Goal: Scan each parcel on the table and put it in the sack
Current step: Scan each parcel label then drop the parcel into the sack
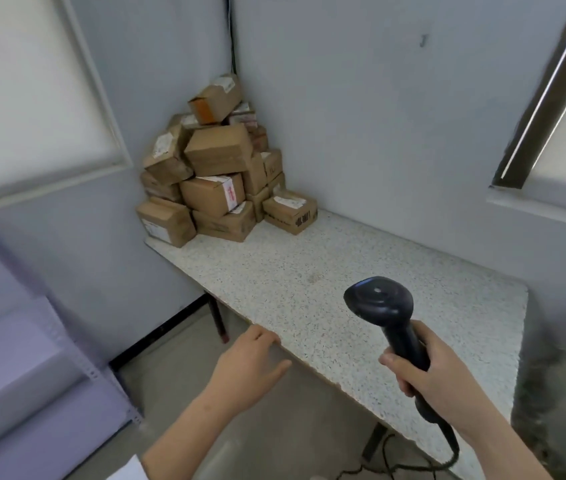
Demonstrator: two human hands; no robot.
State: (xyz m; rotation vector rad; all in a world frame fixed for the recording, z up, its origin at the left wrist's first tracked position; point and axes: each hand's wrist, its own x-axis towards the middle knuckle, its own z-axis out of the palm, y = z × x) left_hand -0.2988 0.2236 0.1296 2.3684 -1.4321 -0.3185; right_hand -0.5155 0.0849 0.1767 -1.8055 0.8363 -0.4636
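Note:
Several brown cardboard parcels (pixel 217 168) are heaped in the far corner of a speckled table (pixel 309 271), most with white labels. My right hand (pixel 447 386) grips the handle of a black barcode scanner (pixel 383 306), held over the table's near part with its head facing the heap. Its cable (pixel 447 455) trails down below the table. My left hand (pixel 250 368) hovers at the table's near left edge, fingers relaxed and holding nothing. No sack is in view.
Pale walls close the corner behind the parcels. A window frame (pixel 544 91) sits above the table on the right. A grey metal shelf rack (pixel 49 327) stands at the left. Bare floor (pixel 170 368) lies between rack and table.

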